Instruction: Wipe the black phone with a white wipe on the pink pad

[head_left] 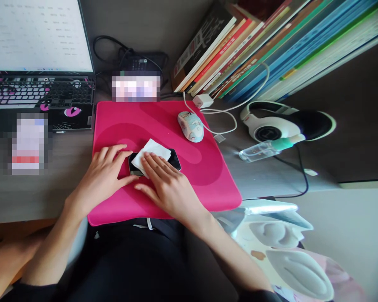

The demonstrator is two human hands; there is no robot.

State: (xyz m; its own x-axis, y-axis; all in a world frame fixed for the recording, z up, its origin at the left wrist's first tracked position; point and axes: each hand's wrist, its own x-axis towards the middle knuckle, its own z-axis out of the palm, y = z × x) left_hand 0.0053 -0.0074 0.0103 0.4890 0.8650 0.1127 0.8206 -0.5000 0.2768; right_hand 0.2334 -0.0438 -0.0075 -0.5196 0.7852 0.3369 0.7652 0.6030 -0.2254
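A black phone (175, 159) lies flat on the pink desk mat (126, 121), with a folded white cloth or tissue (156, 147) over its middle. My right hand (165, 180) lies on the cloth, its fingers stretched out and pressing it against the phone, the thumb apart on the near side. At the phone's left end is my left hand (108, 170), its thumb and fingers spread around that end, touching or nearly touching the edge. Part of the phone's screen is hidden under the cloth and my right fingers.
A patterned mouse (190, 126) sits on the mat's right part. Beyond it are a white charger (203, 100) with cable, headphones (267, 126) and a clear spray bottle (256, 152). Books (227, 54) stand at the back; a laptop (38, 92) is at the left.
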